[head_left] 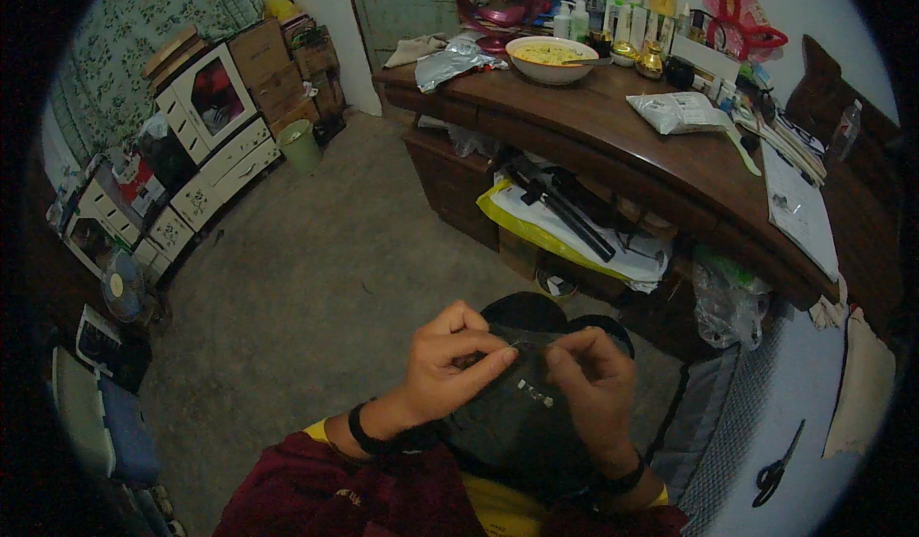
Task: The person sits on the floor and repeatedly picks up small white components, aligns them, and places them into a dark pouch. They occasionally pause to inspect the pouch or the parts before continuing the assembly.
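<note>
A dark grey-green cloth (507, 432) with small white printing is spread over my lap. My left hand (452, 365) is closed in a pinch at the cloth's upper edge, thumb against forefinger. Opposite it, my right hand (595, 376) pinches the same edge, and a short stretch of cloth spans the gap between them. A fine pale strand, perhaps thread, shows at the left fingertips; it is too thin to make out well. Both wrists wear dark bands. On the pale bed surface to my right lies a pair of black scissors (777, 470), apart from my hands.
Ahead stands a brown wooden desk (574, 116) holding a bowl of food (550, 60), a pink mirror (495, 6), several bottles and a silver packet (678, 113). Its lower shelf holds a black tripod-like object (565, 207). Left are a white cabinet (215, 106), green bucket (300, 145) and fan (124, 283).
</note>
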Demonstrator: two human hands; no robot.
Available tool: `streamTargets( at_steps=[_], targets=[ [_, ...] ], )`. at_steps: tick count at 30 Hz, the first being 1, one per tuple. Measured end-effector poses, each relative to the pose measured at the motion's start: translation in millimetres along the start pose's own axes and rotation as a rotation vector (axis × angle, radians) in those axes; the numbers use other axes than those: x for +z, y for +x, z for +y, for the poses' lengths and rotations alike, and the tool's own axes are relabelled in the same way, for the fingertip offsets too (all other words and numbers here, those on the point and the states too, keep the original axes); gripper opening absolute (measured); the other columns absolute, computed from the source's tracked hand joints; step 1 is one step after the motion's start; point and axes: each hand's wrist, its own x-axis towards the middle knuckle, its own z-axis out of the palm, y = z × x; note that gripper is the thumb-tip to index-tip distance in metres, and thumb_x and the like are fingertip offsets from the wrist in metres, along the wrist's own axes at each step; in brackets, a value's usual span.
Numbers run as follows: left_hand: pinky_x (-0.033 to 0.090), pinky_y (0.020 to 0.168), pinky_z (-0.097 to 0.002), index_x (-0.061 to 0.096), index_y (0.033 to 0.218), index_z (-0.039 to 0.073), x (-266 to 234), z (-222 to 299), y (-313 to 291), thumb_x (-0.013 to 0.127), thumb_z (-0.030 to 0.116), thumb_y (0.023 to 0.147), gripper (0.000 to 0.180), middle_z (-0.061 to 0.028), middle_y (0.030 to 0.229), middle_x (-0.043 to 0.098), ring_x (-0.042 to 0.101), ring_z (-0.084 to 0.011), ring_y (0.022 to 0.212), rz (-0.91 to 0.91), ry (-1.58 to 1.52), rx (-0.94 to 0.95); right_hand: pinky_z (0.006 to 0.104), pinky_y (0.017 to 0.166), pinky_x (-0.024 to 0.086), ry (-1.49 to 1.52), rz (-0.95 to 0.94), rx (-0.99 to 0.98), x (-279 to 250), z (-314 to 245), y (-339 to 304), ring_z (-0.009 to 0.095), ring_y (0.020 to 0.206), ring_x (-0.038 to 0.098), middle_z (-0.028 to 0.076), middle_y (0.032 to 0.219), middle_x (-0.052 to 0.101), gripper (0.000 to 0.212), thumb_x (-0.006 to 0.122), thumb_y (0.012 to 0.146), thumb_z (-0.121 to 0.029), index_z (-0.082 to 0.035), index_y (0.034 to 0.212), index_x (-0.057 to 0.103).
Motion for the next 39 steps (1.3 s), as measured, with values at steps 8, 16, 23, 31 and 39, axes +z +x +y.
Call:
streamTargets(
  at_steps=[8,16,23,31,39],
  targets=[
    [0.037,0.055,-0.0239,0.071,0.086,0.003,5.1,5.0,-3.7,0.072,0.006,0.076,0.010,-0.0037,0.076,0.049,0.048,-0.0121,0.065,0.078,0.092,0.029,0.0240,0.064,0.047,-0.057,0.058,0.003,8.0,-1.8,-3.6,0.008,0.070,0.058,0.002,0.075,0.064,0.007,0.066,0.083,-0.007,-0.001,0.083,0.062],
    [0.037,0.054,-0.0235,0.072,0.087,0.004,8.4,8.3,-4.4,0.072,0.005,0.076,0.011,-0.0043,0.075,0.050,0.048,-0.0125,0.065,0.133,0.151,0.029,0.0209,0.064,0.042,-0.099,0.042,-0.029,12.1,-2.0,-8.1,0.007,0.070,0.054,0.001,0.076,0.059,0.006,0.063,0.084,-0.005,-0.002,0.081,0.059],
    [0.038,0.055,-0.0248,0.072,0.088,0.003,8.6,6.1,-4.7,0.071,0.004,0.076,0.012,-0.0051,0.075,0.051,0.049,-0.0139,0.066,0.078,0.103,0.010,0.0267,0.056,0.047,-0.236,0.088,-0.207,10.4,6.7,-5.2,0.014,0.062,0.060,0.008,0.069,0.060,0.009,0.069,0.077,-0.004,-0.003,0.077,0.060],
    [0.038,0.058,-0.0258,0.071,0.090,0.003,7.5,3.3,-3.3,0.069,0.005,0.078,0.013,-0.0059,0.075,0.048,0.048,-0.0151,0.069,-0.018,0.060,0.030,0.0316,0.055,0.043,-0.379,0.095,-0.372,7.3,4.4,-4.6,0.019,0.059,0.055,0.006,0.065,0.056,0.012,0.071,0.072,-0.003,-0.005,0.074,0.059],
    [0.037,0.057,-0.0263,0.071,0.091,0.003,2.8,-0.7,-1.6,0.067,0.007,0.080,0.013,-0.0050,0.073,0.045,0.046,-0.0151,0.067,-0.014,0.061,0.057,0.0332,0.056,0.042,-0.415,0.131,-0.426,4.8,5.1,-7.0,0.022,0.059,0.054,0.006,0.065,0.056,0.012,0.070,0.069,0.000,-0.005,0.073,0.059]
  ],
)
